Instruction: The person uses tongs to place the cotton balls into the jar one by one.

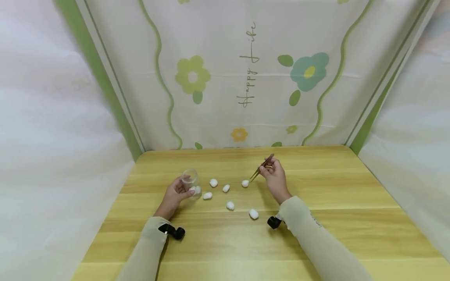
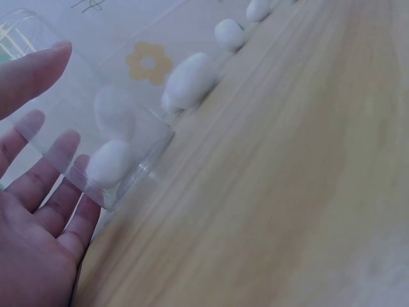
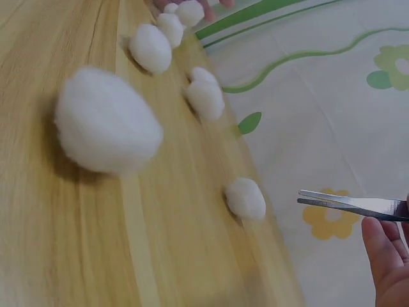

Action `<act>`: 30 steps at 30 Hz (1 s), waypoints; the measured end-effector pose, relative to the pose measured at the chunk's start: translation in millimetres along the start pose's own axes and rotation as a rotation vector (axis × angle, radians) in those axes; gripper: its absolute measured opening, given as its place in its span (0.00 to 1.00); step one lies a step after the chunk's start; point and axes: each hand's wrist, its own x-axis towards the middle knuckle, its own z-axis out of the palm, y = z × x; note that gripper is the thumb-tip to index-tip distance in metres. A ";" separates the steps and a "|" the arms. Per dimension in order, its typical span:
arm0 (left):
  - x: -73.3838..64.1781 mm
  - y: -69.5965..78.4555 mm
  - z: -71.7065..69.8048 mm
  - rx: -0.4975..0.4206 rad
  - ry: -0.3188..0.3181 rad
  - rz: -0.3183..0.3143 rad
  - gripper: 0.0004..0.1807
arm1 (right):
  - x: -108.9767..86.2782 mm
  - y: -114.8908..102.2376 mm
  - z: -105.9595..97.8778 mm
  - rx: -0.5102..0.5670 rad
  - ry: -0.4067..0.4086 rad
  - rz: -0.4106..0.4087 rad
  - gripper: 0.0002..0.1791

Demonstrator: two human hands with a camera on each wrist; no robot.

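My left hand [image 1: 174, 196] holds a clear glass jar [image 1: 190, 179] around its side, thumb in front and fingers behind. Inside, at the bottom, lie white cotton balls [image 2: 112, 163]. The right hand [image 1: 275, 178] pinches metal tweezers [image 1: 261, 168], seen in the right wrist view with tips slightly apart and nothing between them. Just left of and below those tips sits one cotton ball [image 1: 245, 183] on the table; a small gap shows between them. Several more, such as a cotton ball [image 1: 253, 214] nearer the front and another [image 1: 213, 182] by the jar, lie scattered between the hands.
The wooden table [image 1: 218, 249] reaches back to a white fabric wall [image 1: 218, 113] printed with flowers. Pale side curtains [image 1: 52, 156] hang left and right. A black wrist camera [image 1: 177, 233] is strapped to the left sleeve, and another [image 1: 274, 222] to the right.
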 end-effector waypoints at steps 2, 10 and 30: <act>0.3 -3.6 -1.8 -0.010 0.005 0.001 0.37 | 2.0 1.9 3.2 -0.021 -0.015 0.003 0.19; 4.2 -3.8 -2.3 0.002 0.022 0.039 0.37 | 8.6 6.9 10.0 -0.052 -0.041 -0.004 0.18; 1.6 -7.1 -0.3 0.026 0.036 -0.013 0.37 | 5.0 11.8 12.7 -0.179 -0.094 0.004 0.18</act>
